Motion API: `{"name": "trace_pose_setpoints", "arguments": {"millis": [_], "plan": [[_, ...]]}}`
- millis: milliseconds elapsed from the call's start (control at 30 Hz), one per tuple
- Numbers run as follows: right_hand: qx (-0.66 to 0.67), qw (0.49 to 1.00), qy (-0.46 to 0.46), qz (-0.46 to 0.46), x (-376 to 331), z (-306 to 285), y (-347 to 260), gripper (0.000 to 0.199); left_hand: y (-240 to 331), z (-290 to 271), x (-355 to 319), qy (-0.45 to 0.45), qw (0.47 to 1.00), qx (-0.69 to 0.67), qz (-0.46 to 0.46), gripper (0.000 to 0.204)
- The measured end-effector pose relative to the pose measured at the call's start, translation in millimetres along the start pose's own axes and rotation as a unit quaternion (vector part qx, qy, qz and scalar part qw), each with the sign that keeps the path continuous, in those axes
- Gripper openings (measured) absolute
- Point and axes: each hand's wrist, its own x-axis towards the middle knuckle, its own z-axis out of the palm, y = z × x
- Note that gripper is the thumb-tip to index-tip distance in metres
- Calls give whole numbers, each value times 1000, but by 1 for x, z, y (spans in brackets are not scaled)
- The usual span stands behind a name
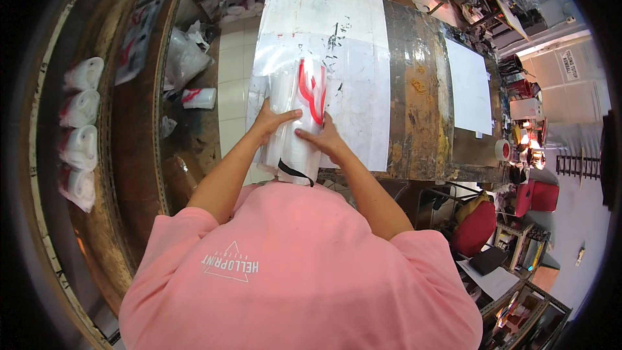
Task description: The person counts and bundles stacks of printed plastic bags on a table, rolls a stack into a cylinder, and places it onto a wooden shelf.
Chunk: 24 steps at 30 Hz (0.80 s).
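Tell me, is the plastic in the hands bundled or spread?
Bundled: the clear plastic forms a long, narrow shape between the left hand and right hand. Rolled or folded, cannot tell.

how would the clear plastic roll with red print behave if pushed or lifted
The clear plastic roll would probably give when squeezed, as its film looks thin. Its glossy shine hints at slipperiness. Its long, rounded shape could let it roll without the left hand and right hand holding it.

The pink shirt (pixel 304 279) has short sleeves (pixel 421 246) and white lettering (pixel 230 264) with a thin triangle outline (pixel 232 260) toward the left.
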Motion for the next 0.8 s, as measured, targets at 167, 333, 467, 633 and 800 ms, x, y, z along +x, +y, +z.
{"name": "trace_pose_setpoints", "arguments": {"millis": [167, 333, 467, 633, 800], "plan": [[170, 984, -56, -12, -12, -15, -42, 128, 26, 13, 4, 11, 999, 24, 45, 107], [52, 958, 124, -254, -36, -64, -65, 121, 87, 52, -17, 2, 947, 47, 319, 123], [52, 927, 116, -354, -59, -91, -64, 117, 81, 62, -33, 8, 867, 144, 476, 135], [-196, 943, 48, -265, -70, -94, -15, 103, 41, 63, -8, -68, 855, 183, 481, 106], [-288, 947, 26, -140, -78, -158, -26, 62, 12, 63, 15, -85, 836, 199, 505, 113]]}}
